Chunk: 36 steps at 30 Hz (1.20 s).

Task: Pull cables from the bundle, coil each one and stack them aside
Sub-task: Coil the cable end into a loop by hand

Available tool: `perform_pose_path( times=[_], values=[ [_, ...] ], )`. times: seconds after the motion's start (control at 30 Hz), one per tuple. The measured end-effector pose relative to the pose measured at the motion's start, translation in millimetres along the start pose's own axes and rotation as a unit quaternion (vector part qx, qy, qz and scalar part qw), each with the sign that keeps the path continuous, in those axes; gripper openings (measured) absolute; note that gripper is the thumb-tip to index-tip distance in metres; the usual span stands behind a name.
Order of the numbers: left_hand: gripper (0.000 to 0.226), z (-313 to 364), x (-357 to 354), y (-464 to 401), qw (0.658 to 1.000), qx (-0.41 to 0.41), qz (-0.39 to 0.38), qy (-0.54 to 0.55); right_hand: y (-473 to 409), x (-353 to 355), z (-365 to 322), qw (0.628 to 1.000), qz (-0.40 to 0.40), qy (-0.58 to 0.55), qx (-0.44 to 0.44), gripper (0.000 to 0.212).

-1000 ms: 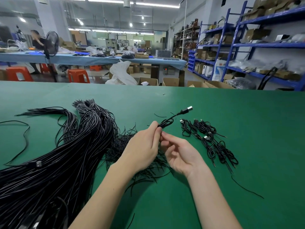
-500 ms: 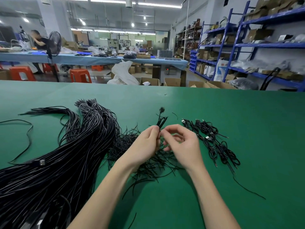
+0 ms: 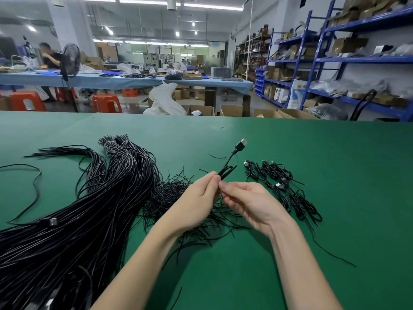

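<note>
A thick bundle of black cables (image 3: 73, 222) lies across the left of the green table (image 3: 335, 157). My left hand (image 3: 196, 202) pinches a small folded black cable (image 3: 226, 171) above the table's middle; its USB plug (image 3: 241, 144) sticks up and to the right. My right hand (image 3: 248, 201) is palm-up beside it, fingertips touching the same cable just under the left thumb. A row of coiled cables (image 3: 283, 189) lies to the right of my hands.
A heap of thin black ties (image 3: 176, 198) lies under my hands. A single loose cable (image 3: 33, 186) curls at the far left. Beyond the table's far edge are cardboard boxes (image 3: 230, 110), orange stools, a blue workbench and blue shelving (image 3: 317, 61).
My right hand turned from palm-down over the cable to palm-up beside it. The cable's plug end swung up and to the right.
</note>
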<state>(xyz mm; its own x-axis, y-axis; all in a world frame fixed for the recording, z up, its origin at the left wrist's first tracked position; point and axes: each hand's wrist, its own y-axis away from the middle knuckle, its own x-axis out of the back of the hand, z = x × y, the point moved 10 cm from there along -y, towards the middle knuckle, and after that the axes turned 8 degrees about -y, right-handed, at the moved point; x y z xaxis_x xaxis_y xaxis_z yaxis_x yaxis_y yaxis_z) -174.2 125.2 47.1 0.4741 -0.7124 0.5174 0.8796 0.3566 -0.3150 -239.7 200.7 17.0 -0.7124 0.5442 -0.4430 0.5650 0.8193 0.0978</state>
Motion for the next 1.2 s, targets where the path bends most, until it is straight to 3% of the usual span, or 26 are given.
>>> perform_pose_path(
  times=[0.13, 0.23, 0.37, 0.4, 0.43, 0.5, 0.57, 0.7, 0.83, 1.03, 1.2],
  values=[
    [0.035, -16.3, -7.2, 4.6, 0.985, 0.118, -0.104, 0.073, 2.1, 0.0, -19.8, 0.973, 0.016, 0.200, 0.117, 0.009],
    [0.036, -35.8, -4.9, 15.3, 0.963, 0.219, -0.154, 0.018, 4.9, -13.6, -27.3, 0.886, 0.013, 0.407, 0.219, 0.015],
    [0.033, -38.5, 5.7, 10.9, 0.968, 0.222, -0.119, -0.012, 12.1, -27.0, -31.3, 0.800, 0.018, 0.489, 0.347, 0.014],
    [0.034, -36.6, 9.4, 6.7, 0.974, 0.199, -0.099, -0.030, 11.4, -24.5, -30.7, 0.800, 0.038, 0.483, 0.352, 0.013],
    [0.035, -34.5, 11.9, 3.5, 0.980, 0.174, -0.079, -0.048, 6.7, -15.9, -27.6, 0.833, 0.064, 0.448, 0.319, 0.013],
    [0.039, -32.3, 14.5, 0.6, 0.989, 0.133, -0.042, -0.051, -4.8, 3.6, -8.6, 0.936, 0.093, 0.288, 0.180, 0.013],
    [0.039, -32.7, 17.3, -1.0, 0.994, 0.101, -0.011, -0.035, -8.1, 12.8, 17.5, 0.985, 0.106, 0.130, 0.036, 0.020],
    [0.031, -31.2, 17.8, -2.4, 0.998, 0.062, 0.018, -0.025, -7.2, 20.6, 34.3, 0.990, 0.116, -0.008, -0.084, 0.033],
    [0.025, -22.5, 12.3, -1.1, 0.999, 0.022, 0.043, -0.001, -9.6, 15.8, 38.1, 0.988, 0.101, -0.060, -0.097, 0.026],
    [0.023, -28.2, 16.4, 0.4, 0.992, 0.051, 0.098, 0.064, -9.1, 16.7, 44.9, 0.982, 0.089, -0.106, -0.129, 0.034],
    [0.018, -24.2, 25.3, 2.3, 0.990, 0.032, 0.128, 0.046, -10.2, 15.3, 41.8, 0.979, 0.095, -0.138, -0.117, 0.014]
  ],
)
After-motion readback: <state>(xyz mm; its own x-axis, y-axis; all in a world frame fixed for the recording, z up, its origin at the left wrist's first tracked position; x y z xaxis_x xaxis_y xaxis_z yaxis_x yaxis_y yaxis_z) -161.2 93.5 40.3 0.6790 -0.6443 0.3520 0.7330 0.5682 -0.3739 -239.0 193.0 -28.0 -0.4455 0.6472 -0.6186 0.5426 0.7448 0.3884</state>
